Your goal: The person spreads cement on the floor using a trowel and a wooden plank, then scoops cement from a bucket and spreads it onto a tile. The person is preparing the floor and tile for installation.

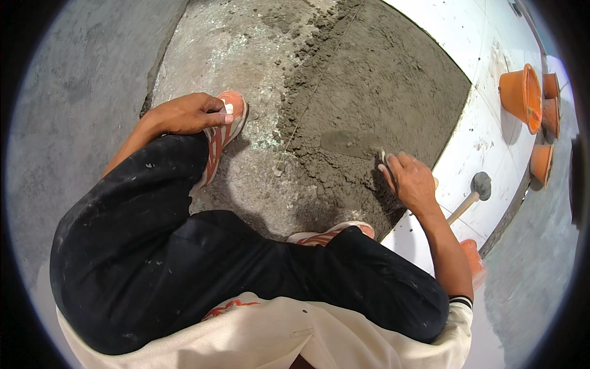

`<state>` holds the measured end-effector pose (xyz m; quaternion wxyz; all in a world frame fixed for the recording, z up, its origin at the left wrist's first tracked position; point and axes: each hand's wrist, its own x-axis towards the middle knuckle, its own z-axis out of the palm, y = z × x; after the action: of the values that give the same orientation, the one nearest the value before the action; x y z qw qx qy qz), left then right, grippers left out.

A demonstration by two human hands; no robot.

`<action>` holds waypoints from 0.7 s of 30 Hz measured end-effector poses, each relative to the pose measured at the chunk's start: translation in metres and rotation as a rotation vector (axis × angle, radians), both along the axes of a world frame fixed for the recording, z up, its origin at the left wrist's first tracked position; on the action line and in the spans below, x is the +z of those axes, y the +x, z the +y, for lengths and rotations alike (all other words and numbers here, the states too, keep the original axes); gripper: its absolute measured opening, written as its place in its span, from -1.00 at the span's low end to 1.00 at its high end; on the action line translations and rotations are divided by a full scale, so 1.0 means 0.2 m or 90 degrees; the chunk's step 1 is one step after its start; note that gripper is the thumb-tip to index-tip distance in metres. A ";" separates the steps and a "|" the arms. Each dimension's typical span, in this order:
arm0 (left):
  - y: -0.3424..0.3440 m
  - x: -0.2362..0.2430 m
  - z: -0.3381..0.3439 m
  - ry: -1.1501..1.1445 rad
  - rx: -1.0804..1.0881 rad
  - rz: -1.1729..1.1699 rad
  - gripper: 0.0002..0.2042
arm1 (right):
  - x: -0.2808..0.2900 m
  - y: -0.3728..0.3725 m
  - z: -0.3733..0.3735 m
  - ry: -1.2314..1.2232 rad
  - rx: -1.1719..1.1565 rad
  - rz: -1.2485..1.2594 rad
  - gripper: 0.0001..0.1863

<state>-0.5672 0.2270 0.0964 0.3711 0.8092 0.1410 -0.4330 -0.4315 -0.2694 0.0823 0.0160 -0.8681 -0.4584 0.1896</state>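
My left hand (187, 115) is over my bent left knee, beside my orange-and-white shoe (219, 147); its fingers are curled, and whether anything is in them is unclear. My right hand (410, 179) grips the handle of a steel trowel (347, 141), whose blade lies flat on a spread bed of wet grey mortar (399, 80). A thin line (326, 67) runs along the mortar's left part, near its crumbly edge.
Bare rough floor (215, 49) lies left of the mortar. White tiles (476, 129) border it on the right, with a mallet (481, 186) and an orange container (472, 263) near my right arm. Several orange buckets (516, 98) stand along the far right.
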 end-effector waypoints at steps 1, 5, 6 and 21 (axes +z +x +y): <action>-0.01 0.00 0.00 0.002 0.006 -0.001 -0.42 | -0.02 0.01 0.01 0.018 -0.011 -0.004 -0.71; -0.02 0.03 0.01 0.024 -0.002 0.039 -0.44 | -0.02 0.15 -0.03 -0.017 -0.158 -0.004 -0.67; -0.01 0.03 0.01 0.041 -0.006 0.055 -0.44 | -0.01 0.18 -0.05 -0.057 -0.214 0.023 -0.66; -0.01 0.05 0.00 0.011 0.009 0.007 -0.43 | -0.03 0.39 0.18 0.050 -0.286 0.201 -0.53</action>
<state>-0.5700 0.2262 0.1055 0.3665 0.8089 0.1524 -0.4338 -0.3545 -0.2330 0.0760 0.1625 -0.9063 -0.2536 0.2965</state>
